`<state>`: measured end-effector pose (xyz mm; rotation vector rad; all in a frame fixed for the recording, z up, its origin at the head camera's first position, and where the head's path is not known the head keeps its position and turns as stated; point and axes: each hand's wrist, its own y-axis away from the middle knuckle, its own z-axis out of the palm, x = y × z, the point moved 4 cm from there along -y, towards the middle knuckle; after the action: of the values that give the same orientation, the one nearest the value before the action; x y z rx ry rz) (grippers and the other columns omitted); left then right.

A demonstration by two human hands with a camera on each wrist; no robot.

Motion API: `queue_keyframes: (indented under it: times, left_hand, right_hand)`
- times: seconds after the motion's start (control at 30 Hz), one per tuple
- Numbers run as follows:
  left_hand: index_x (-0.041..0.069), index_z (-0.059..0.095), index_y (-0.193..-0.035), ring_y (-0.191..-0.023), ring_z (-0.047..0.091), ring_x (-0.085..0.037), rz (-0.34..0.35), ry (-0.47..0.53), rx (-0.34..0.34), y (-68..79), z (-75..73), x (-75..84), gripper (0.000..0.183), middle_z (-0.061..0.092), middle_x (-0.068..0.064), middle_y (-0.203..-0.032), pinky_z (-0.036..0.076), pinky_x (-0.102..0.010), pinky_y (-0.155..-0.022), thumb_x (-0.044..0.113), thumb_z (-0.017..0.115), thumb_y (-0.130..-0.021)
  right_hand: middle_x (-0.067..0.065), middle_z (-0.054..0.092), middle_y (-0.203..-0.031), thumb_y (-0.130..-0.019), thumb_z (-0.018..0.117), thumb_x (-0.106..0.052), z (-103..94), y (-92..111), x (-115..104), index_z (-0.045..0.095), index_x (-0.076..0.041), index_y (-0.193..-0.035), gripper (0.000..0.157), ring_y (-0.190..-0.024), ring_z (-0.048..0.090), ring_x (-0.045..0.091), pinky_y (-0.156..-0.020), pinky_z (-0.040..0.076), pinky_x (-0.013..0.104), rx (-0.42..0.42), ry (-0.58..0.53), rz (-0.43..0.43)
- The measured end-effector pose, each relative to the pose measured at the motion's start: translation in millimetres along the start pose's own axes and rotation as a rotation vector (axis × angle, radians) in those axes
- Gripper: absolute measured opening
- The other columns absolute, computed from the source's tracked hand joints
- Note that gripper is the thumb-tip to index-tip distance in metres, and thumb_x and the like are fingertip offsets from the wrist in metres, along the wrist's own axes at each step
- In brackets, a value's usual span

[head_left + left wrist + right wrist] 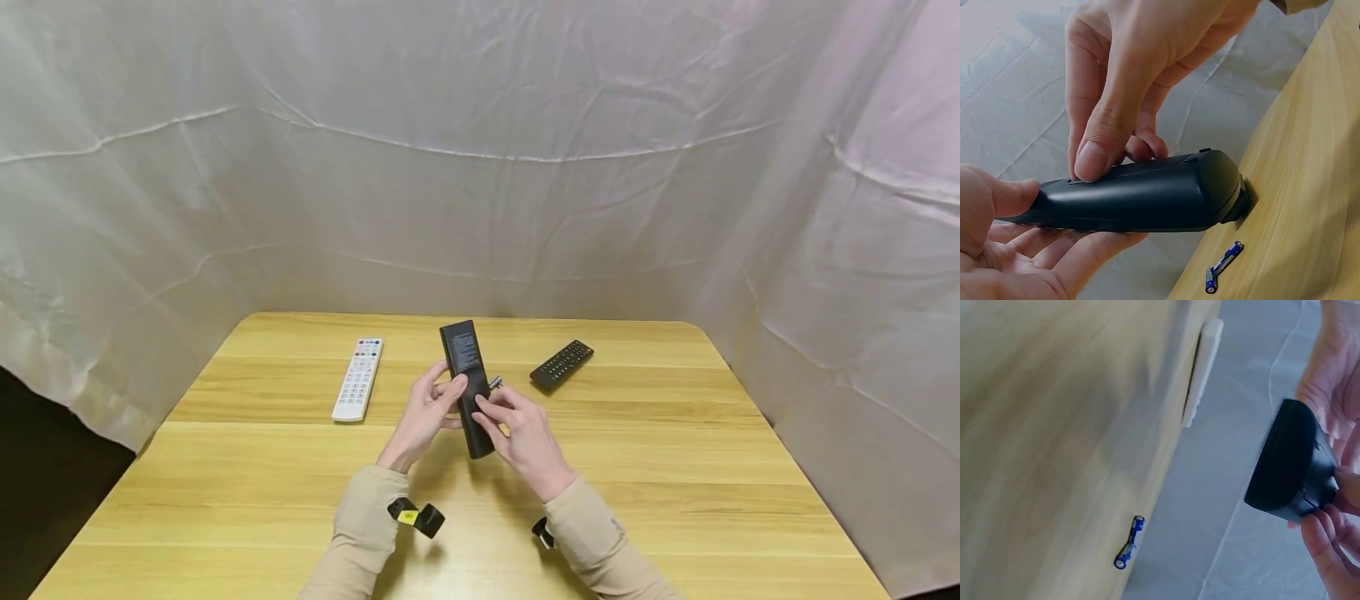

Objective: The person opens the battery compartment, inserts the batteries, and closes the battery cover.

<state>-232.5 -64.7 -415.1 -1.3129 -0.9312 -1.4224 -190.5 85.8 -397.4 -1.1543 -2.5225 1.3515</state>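
My left hand [422, 414] holds a black remote control [462, 343] above the table, its labelled back turned up, with the thumb on one side and the fingers underneath. The fingertips of my right hand [531, 437] pinch at the battery cover [1147, 167] on the remote's back. In the left wrist view, the thumb and a finger meet at the cover's inner edge. Two blue batteries [1225, 262] lie together on the table beyond the remote; the right wrist view shows these batteries [1130, 542] too. The remote's button side is hidden.
A white remote control [358, 379] lies face up on the left of the wooden table [247, 483]. Right of my hands, a smaller black remote control [562, 365] rests at a slant. Pale cloth [480, 208] hangs behind and beside the table.
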Motion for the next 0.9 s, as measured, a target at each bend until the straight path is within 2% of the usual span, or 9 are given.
queue_keyframes:
  times: [0.5,0.73,0.9]
  left_hand:
    - [0.008,0.043,-0.147,-0.082,0.075,-0.012,-0.009,0.048,0.012,1.1,-2.0,3.4,0.042,0.064,-0.035,-0.125,0.067,-0.04,-0.073,0.018,0.048,-0.107]
    - [0.007,0.043,-0.146,-0.081,0.076,-0.015,-0.032,0.109,0.066,-0.1,-3.2,1.5,0.04,0.069,-0.031,-0.12,0.067,-0.037,-0.071,0.016,0.047,-0.108]
    - [0.007,0.043,-0.146,-0.081,0.076,-0.015,-0.035,0.136,0.07,0.0,-3.4,1.5,0.04,0.07,-0.029,-0.119,0.067,-0.038,-0.072,0.017,0.047,-0.108]
  right_hand:
    - [0.003,0.061,-0.087,-0.085,0.079,-0.008,4.3,2.0,-1.7,0.077,-0.003,-0.111,0.027,-0.076,0.059,0.015,-0.064,0.054,0.025,0.022,0.039,-0.006]
    - [0.004,0.059,-0.091,-0.089,0.076,-0.011,7.1,3.9,-3.0,0.073,-0.005,-0.121,0.033,-0.078,0.052,0.015,-0.062,0.052,0.024,-0.045,0.102,0.013]
    - [0.005,0.059,-0.093,-0.091,0.074,-0.011,6.8,4.1,-2.9,0.071,-0.005,-0.124,0.034,-0.08,0.052,0.016,-0.064,0.053,0.025,-0.064,0.097,0.032]
